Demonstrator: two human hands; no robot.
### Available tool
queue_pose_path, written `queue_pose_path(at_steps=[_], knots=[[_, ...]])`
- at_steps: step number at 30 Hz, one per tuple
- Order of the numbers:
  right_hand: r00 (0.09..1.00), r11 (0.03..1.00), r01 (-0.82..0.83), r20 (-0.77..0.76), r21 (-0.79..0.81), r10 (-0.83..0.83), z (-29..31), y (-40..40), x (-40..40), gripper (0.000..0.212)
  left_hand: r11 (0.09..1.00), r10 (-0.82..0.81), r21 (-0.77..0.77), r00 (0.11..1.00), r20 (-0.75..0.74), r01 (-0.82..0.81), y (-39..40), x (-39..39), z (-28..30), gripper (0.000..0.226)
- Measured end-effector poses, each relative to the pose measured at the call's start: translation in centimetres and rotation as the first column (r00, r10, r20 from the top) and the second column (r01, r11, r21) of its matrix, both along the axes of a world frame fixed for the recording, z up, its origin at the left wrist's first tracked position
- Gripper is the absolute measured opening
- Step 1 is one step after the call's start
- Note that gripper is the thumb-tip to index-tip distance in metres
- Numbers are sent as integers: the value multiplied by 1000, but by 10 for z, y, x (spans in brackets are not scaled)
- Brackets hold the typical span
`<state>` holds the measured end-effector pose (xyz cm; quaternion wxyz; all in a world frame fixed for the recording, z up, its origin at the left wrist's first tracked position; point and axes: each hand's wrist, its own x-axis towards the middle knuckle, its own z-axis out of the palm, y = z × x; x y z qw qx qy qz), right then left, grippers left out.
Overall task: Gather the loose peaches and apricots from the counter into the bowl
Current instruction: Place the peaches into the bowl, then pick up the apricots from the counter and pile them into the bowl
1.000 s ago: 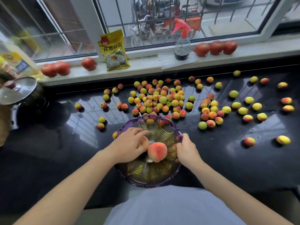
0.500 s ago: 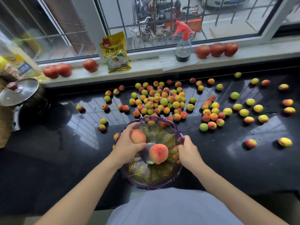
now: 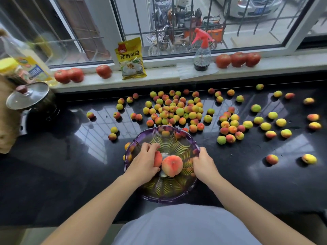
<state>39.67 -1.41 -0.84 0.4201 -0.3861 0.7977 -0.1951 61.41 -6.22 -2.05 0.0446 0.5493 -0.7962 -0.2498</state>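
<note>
A purple glass bowl (image 3: pixel 169 198) stands on the black counter (image 3: pixel 70 165) right in front of me. One large peach (image 3: pixel 172 166) lies in its middle. My left hand (image 3: pixel 144 162) is inside the bowl and holds a second peach (image 3: pixel 157 158) beside the first. My right hand (image 3: pixel 203 163) grips the bowl's right rim. Several apricots and small peaches lie loose behind the bowl in a dense pile (image 3: pixel 177 110). More are scattered to the right (image 3: pixel 265 126) and a few to the left (image 3: pixel 113 133).
A pot with a glass lid (image 3: pixel 28 96) stands at the far left. On the windowsill are tomatoes (image 3: pixel 238 59), a yellow packet (image 3: pixel 131 59) and a spray bottle (image 3: pixel 201 53). An oil bottle (image 3: pixel 31 68) stands at the back left.
My left hand has come down from the bowl's far left rim to its middle with the second peach, next to the large peach. My right hand stays on the rim.
</note>
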Motion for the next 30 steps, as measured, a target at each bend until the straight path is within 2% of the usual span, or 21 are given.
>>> queue_pose_path(at_steps=[3,5,7,10,12,14,16,18,20,21,23,25,28,30], knots=[[1000,1000,-2,2,-6,2,2,0,-1,17,977,-65,-180,965,256,114,-1,-3,2,93],[1000,1000,5,14,-12,-5,1,1,-1,18,951,-82,-256,940,332,174,-1,-1,0,102],[1000,1000,6,27,-12,-6,3,2,-1,22,948,-63,-291,972,227,129,5,6,5,102],[999,999,-30,20,-13,30,5,2,-4,23,909,110,-390,987,-114,-146,18,28,18,66],[997,997,-73,3,-2,73,8,2,-5,20,882,281,-289,908,-311,-372,21,45,21,49],[995,994,-104,8,18,104,9,2,-4,18,862,440,-41,787,-433,-505,18,60,19,47],[985,983,-172,19,69,171,13,2,-5,16,849,511,201,663,-547,-489,12,69,15,50],[943,936,-317,-57,152,328,22,-4,-12,20,853,513,283,609,-605,-438,3,73,11,54],[837,894,-414,-314,172,448,32,-22,-19,44,870,473,239,588,-656,-432,-11,77,8,52],[787,898,-428,-444,106,428,37,-33,-20,55,873,448,206,558,-698,-443,-19,79,6,48],[743,869,-479,-585,-126,325,41,-59,-10,55,851,401,124,478,-782,-511,-40,84,-2,35],[667,749,-615,-670,-248,325,41,-86,11,46,782,376,20,445,-813,-623,-61,91,-10,24],[543,578,-774,-741,-258,396,36,-119,43,35,591,383,-274,563,-733,-759,-89,113,-32,23],[460,488,-839,-794,-241,397,27,-130,60,30,494,398,-391,602,-692,-776,-96,131,-53,22]])
